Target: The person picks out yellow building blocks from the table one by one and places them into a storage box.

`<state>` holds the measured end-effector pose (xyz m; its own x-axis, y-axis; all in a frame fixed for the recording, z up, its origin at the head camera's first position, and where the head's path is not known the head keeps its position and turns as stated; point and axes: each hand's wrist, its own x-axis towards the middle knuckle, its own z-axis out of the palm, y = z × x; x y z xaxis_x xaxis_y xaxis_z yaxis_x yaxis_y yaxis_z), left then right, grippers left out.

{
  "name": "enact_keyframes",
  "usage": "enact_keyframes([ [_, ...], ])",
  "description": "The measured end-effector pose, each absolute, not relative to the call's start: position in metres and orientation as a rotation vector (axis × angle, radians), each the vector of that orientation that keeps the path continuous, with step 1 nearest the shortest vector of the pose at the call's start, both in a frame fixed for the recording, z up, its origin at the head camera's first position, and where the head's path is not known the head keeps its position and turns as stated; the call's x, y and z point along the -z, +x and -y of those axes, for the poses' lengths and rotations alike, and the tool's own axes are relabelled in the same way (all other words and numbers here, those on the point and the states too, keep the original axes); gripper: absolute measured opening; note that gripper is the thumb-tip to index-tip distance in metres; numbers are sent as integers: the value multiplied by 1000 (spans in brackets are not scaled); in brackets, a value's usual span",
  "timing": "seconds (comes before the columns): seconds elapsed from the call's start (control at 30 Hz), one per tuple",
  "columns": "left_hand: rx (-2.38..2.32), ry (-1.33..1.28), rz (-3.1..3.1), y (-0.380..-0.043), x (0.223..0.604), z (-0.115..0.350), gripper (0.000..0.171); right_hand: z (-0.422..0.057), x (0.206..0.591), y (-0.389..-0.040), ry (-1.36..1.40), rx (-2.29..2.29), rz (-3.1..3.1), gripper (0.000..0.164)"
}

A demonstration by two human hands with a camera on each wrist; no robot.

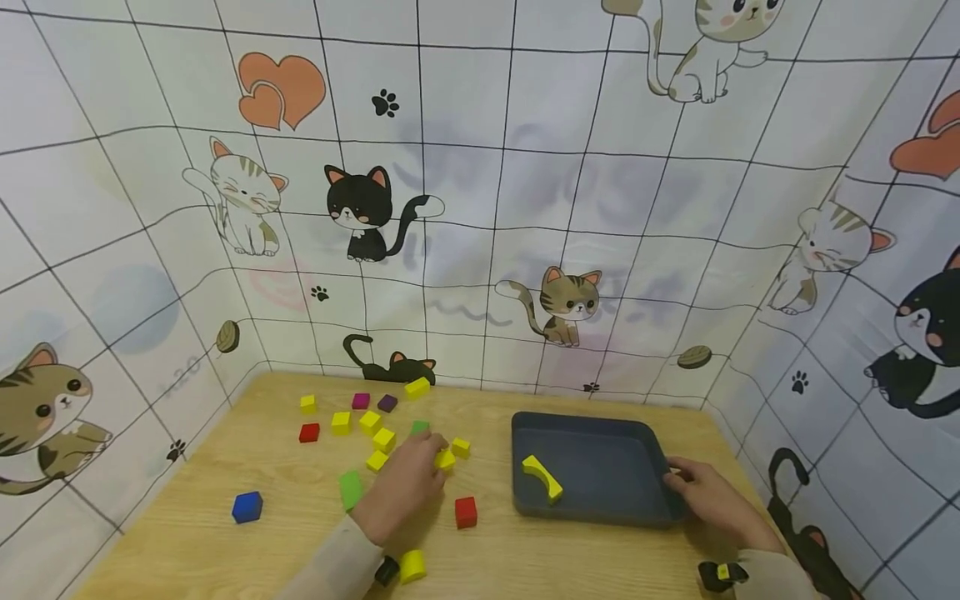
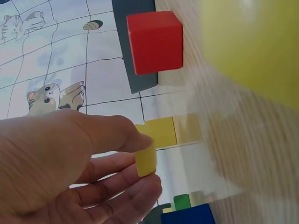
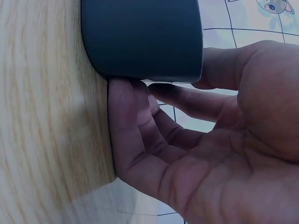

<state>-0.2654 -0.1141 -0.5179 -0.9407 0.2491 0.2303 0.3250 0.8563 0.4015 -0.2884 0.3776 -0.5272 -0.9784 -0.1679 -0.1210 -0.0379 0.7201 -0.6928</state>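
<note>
My left hand [image 1: 405, 486] pinches a small yellow block [image 2: 146, 161] between thumb and fingers, among the loose blocks left of the tray. In the head view that yellow block [image 1: 446, 461] shows at the fingertips. Another yellow cube [image 1: 461, 448] lies just beyond it. My right hand [image 1: 712, 498] grips the right side of the dark grey tray [image 1: 600, 518], thumb at the rim and fingers curled against the outer wall, as the right wrist view shows. Inside the tray, toward its left, lies a yellow arch block [image 1: 542, 478].
Several yellow cubes [image 1: 341, 423] lie at the back left with purple blocks [image 1: 387, 403] and a red block [image 1: 309, 432]. Nearer are a green block [image 1: 350, 490], a blue block [image 1: 247, 507], a red cube [image 1: 466, 512] and a yellow cylinder [image 1: 412, 567]. Cat-print sheeting [image 1: 465, 250] surrounds the table.
</note>
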Motion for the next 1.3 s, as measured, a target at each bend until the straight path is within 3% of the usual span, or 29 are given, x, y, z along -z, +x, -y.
enact_keyframes([
  [0.57, 824, -540, 2824, -257, 495, 80, 43, -376, 519, -288, -221, 1119, -2732, 49],
  [1.3, 704, -908, 2705, -253, 509, 3, 41, -376, 525, -282, -193, 1078, -2750, 48],
])
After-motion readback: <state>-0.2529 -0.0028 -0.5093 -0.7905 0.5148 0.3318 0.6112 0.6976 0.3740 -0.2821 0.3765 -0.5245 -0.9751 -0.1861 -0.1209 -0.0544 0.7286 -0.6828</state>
